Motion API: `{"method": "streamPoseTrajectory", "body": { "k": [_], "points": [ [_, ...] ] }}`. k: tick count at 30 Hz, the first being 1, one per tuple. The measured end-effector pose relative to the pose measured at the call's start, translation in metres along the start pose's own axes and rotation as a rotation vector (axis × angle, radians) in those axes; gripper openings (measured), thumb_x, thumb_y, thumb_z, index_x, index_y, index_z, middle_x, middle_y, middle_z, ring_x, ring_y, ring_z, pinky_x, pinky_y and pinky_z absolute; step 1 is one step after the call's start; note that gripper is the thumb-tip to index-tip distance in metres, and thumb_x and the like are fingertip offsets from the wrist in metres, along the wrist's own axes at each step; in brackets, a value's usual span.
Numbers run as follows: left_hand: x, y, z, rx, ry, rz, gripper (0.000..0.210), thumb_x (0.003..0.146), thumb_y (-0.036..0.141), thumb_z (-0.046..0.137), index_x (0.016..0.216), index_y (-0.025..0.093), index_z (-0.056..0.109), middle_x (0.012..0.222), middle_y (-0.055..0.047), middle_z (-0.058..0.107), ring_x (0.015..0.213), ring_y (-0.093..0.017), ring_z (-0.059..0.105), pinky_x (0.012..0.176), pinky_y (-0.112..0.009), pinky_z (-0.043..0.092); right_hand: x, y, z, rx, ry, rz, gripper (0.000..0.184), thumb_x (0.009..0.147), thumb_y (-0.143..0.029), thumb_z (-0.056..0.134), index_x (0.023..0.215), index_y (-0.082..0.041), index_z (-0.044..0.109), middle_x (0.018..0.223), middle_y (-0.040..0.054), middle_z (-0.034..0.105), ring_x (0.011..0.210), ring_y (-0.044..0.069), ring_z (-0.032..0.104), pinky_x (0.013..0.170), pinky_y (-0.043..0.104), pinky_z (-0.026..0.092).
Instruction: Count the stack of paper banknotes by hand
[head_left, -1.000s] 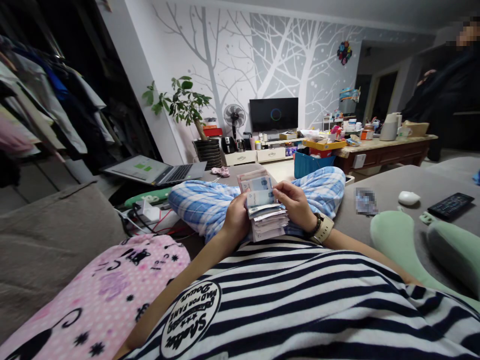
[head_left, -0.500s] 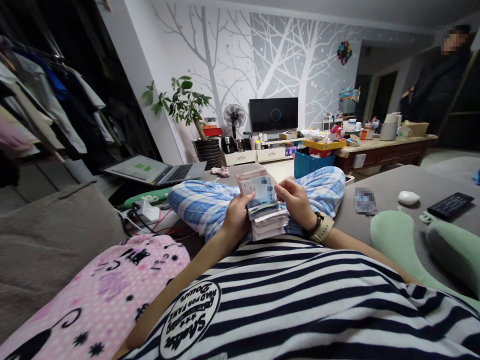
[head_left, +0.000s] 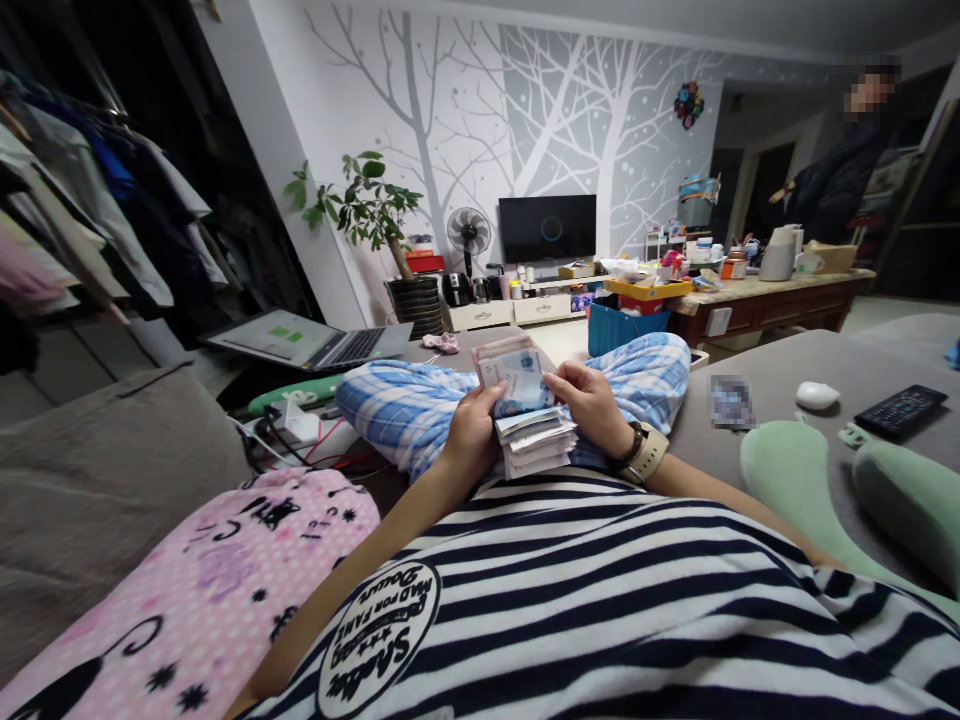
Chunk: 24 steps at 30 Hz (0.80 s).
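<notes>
In front of my belly is a thick stack of banknotes (head_left: 517,375), pale blue on top with pinkish edges behind. Its lower part fans out in several whitish layers over my striped shirt. My left hand (head_left: 474,425) grips the stack from the left, thumb lying on the top note and the other fingers hidden underneath. At the right edge my right hand (head_left: 589,400) is closed in a pinch on the blue top note, thumb against forefinger. That top note looks slightly bent.
My crossed legs in blue checked trousers (head_left: 405,405) lie beneath. A laptop (head_left: 322,340) and power strip with cables (head_left: 296,425) sit left. On the sofa at right are a white mouse (head_left: 817,396), a remote (head_left: 900,410) and green cushions (head_left: 787,470). A person (head_left: 832,190) stands behind the table.
The top blue note has shifted and bent under my fingers, and my right hand has moved slightly left. The person in the background has moved left.
</notes>
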<state>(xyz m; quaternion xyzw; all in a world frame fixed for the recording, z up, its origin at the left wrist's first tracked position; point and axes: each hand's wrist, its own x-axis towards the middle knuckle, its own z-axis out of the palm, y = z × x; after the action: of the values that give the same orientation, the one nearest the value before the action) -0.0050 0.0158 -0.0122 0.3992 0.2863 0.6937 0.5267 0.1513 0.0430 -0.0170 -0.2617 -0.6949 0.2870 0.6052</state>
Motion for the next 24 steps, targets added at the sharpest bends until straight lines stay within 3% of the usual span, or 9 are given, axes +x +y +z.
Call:
{"method": "streamPoseTrajectory", "body": {
  "k": [11, 24],
  "points": [
    [0.004, -0.001, -0.002, -0.008, 0.005, -0.010, 0.022, 0.064, 0.030, 0.073, 0.076, 0.013, 0.067, 0.075, -0.006, 0.073, 0.087, -0.027, 0.070, 0.081, -0.035, 0.054, -0.003, -0.012, 0.000, 0.075, -0.030, -0.052, 0.040, 0.081, -0.054, 0.063, 0.062, -0.020, 0.052, 0.062, -0.0028, 0.046, 0.065, 0.014, 0.043, 0.065, 0.029, 0.042],
    [-0.009, 0.011, 0.002, 0.175, -0.028, 0.126, 0.005, 0.069, 0.022, 0.068, 0.066, 0.019, 0.068, 0.073, -0.006, 0.073, 0.091, -0.029, 0.066, 0.073, -0.032, 0.051, -0.005, -0.011, 0.001, 0.076, -0.034, -0.069, 0.040, 0.081, -0.056, 0.063, 0.066, -0.020, 0.056, 0.064, -0.0021, 0.049, 0.064, 0.014, 0.045, 0.064, 0.030, 0.043]
  ]
}}
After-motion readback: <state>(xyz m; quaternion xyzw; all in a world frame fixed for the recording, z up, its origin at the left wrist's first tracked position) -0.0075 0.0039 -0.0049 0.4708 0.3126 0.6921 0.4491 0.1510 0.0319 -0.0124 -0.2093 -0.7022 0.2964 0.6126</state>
